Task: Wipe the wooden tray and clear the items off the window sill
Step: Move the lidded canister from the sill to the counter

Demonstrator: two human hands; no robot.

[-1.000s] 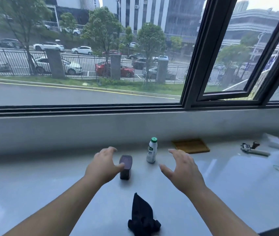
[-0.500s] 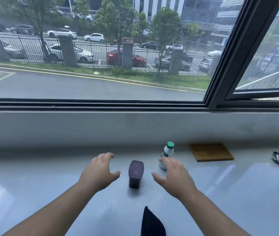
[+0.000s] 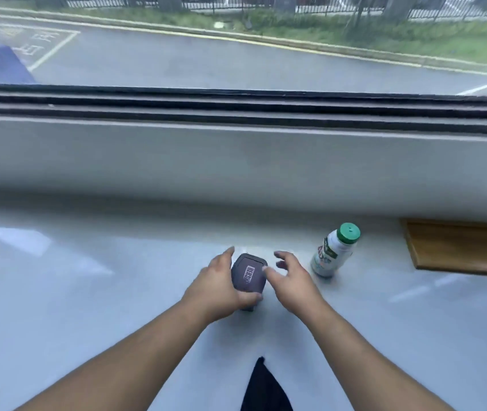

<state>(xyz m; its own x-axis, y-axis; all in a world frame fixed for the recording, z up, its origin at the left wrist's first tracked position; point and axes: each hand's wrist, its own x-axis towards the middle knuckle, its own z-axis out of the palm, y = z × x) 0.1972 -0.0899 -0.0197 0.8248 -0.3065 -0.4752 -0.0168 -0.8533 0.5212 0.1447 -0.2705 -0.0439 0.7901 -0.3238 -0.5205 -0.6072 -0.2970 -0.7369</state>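
A small dark purple box-shaped speaker [image 3: 248, 272] stands on the white window sill [image 3: 88, 292]. My left hand [image 3: 217, 289] wraps around its left side, thumb under its near edge. My right hand [image 3: 291, 280] hovers just right of it with fingers spread, its thumb touching the top right corner. A white bottle with a green cap [image 3: 332, 250] stands upright to the right. The flat wooden tray [image 3: 458, 247] lies at the far right against the wall. A black cloth [image 3: 264, 387] lies at the near edge between my forearms.
The sill runs wide to the left and ends at a low white wall [image 3: 236, 161] under the dark window frame [image 3: 236, 102]. Outside the glass are a road and grass.
The camera has tilted down and moved closer. My left hand has closed around the speaker, and my right hand has moved left from the bottle toward the speaker.
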